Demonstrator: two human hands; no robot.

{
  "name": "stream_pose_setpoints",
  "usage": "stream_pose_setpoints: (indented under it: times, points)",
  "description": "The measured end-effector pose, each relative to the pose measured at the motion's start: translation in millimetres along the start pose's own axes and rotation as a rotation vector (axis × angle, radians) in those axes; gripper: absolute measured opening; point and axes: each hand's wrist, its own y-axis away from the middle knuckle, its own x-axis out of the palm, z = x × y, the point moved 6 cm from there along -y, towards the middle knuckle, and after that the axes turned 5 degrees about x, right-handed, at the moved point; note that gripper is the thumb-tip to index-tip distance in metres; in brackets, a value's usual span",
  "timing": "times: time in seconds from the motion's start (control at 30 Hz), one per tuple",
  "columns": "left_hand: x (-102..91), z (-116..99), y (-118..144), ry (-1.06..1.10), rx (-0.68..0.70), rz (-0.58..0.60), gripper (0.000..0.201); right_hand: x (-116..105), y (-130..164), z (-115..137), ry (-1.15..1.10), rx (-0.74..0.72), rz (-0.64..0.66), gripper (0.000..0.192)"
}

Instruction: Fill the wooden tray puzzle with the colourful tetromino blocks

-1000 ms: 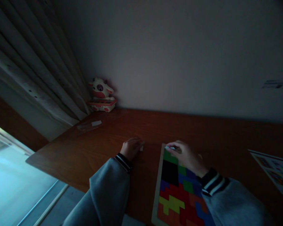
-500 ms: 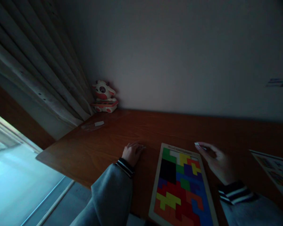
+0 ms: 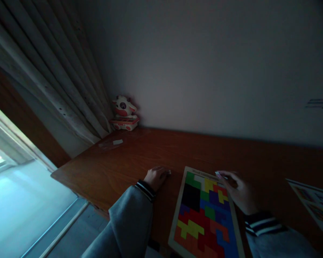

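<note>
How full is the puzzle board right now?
Nearly full: coloured blocks cover most of the board. One pale gap shows at the top edge. The right hand hovers by the top right corner; whether it holds a block is unclear. The left hand rests on the desk.

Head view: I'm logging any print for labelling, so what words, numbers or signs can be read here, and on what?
No text can be read.
Puzzle board: a faint strip of print along its top edge, too blurred to read.
Printed sheet on the right of the desk: coloured pictures, too small to read.
Wall: a dark mark at the right, blurred.
Cow toy: no lettering that shows.
</note>
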Motion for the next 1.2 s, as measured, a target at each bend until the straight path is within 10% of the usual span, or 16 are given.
stream_pose_setpoints:
  times: [0.77,1.2]
  points:
    - [14.5,-15,-18,0.164,0.187,-0.008,0.023,7,-20,-6,0.021,-0.005,0.022,0.043]
    - [30.5,-32,-78,0.412,0.093,-0.295,0.015,-15,-10,-5,0.041,0.019,0.195,0.035]
